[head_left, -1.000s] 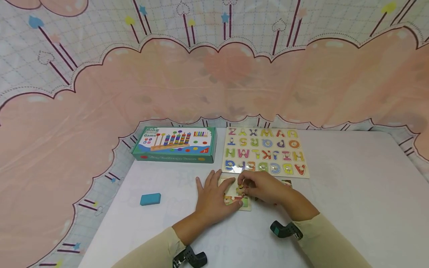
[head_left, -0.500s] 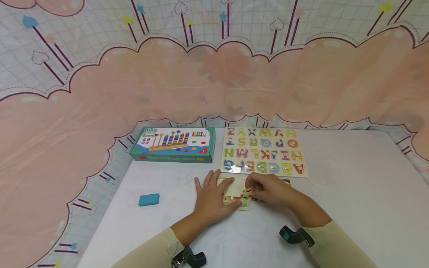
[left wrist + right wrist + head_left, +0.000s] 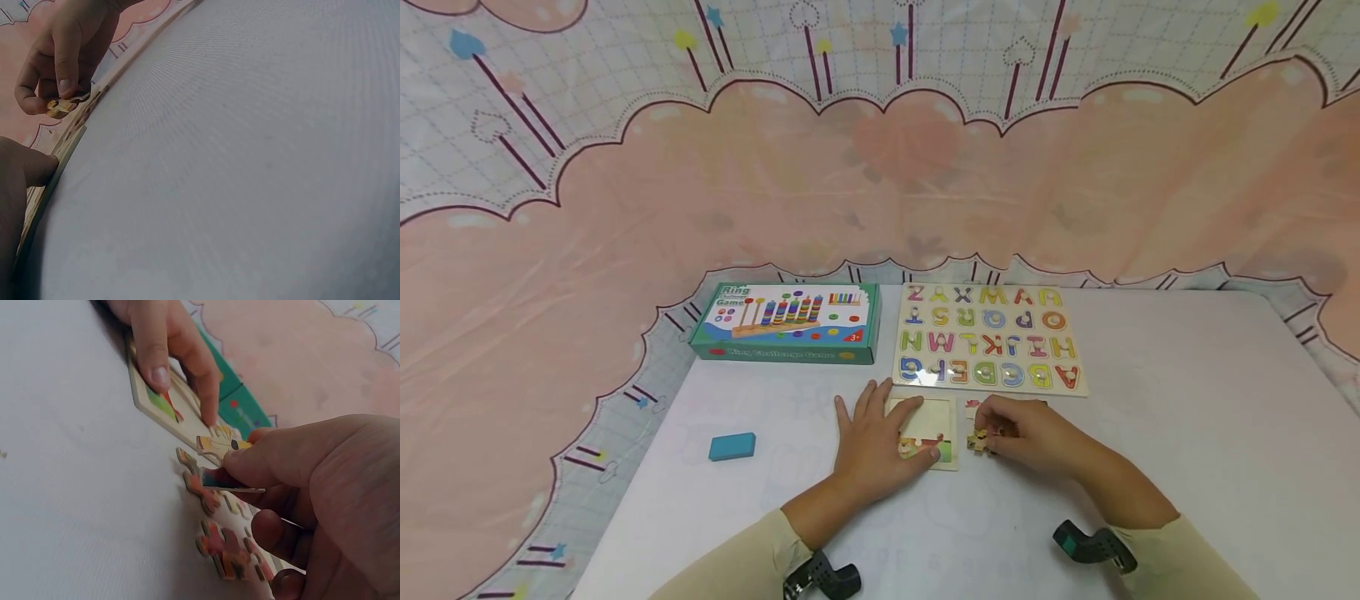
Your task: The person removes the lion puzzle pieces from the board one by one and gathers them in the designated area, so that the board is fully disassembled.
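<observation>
My left hand (image 3: 876,442) rests with spread, straight fingers on a small wooden jigsaw tray (image 3: 936,417), its thumb on the near edge. Assembled pieces with red and green print fill the tray's lower part; the upper part is bare wood. To the right of the tray, my right hand (image 3: 1033,433) pinches a yellow jigsaw piece (image 3: 215,445) between thumb and fingers. A darker blue-and-red piece (image 3: 228,480) shows just below it at the fingers. Loose jigsaw pieces (image 3: 225,550) lie under the right hand, partly hidden by it in the head view.
Behind the tray lies an alphabet puzzle board (image 3: 992,337). A green ring game box (image 3: 786,325) stands to its left. A blue block (image 3: 732,447) sits on the white table (image 3: 1187,433) at the left. A patterned cloth (image 3: 850,192) hangs behind.
My right hand has moved right, from over the tray to above the loose pieces, still pinching the yellow piece. The left hand stays on the tray.
</observation>
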Available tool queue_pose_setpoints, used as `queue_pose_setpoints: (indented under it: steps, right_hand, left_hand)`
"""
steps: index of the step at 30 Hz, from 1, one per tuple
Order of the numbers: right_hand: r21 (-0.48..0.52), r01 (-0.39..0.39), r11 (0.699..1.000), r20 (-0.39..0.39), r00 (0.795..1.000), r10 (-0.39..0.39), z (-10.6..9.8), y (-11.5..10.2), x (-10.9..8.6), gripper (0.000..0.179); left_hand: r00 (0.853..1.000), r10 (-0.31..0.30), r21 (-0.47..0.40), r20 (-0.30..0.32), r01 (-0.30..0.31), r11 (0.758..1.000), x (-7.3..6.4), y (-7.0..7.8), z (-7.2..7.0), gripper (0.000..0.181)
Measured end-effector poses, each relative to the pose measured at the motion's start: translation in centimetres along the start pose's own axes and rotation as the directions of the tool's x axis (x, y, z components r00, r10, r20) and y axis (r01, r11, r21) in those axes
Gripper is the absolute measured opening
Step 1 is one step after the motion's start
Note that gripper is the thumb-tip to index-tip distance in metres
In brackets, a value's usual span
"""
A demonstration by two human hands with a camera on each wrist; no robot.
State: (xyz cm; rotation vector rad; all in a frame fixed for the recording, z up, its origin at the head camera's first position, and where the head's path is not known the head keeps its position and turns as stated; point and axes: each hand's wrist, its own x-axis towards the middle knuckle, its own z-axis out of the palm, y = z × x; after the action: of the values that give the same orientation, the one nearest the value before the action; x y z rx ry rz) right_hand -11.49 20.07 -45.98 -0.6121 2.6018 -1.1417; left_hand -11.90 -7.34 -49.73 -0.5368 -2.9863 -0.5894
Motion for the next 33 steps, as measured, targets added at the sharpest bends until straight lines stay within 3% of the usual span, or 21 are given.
queue_pose_setpoints:
  steps: [15, 25, 33]
  right_hand:
    - [0.035, -0.059, 0.998, -0.081, 0.995, 0.061, -1.8, 1.8, -2.8, 0.022]
    - [-0.051, -0.106, 0.993, -0.118, 0.988, 0.100, -3.0, 3.0, -4.4, 0.021]
    - [-0.053, -0.101, 0.994, -0.144, 0.985, 0.092, -2.9, 3.4, -4.7, 0.020]
  left_hand:
    - [1.000, -0.012, -0.008, 0.007, 0.012, 1.000, 0.0, 0.3, -0.2, 0.077]
    - [1.000, -0.017, -0.015, 0.020, 0.017, 1.000, 0.1, 0.3, -0.3, 0.077]
    - [1.000, -0.021, 0.001, 0.020, 0.021, 1.000, 0.1, 0.2, -0.2, 0.078]
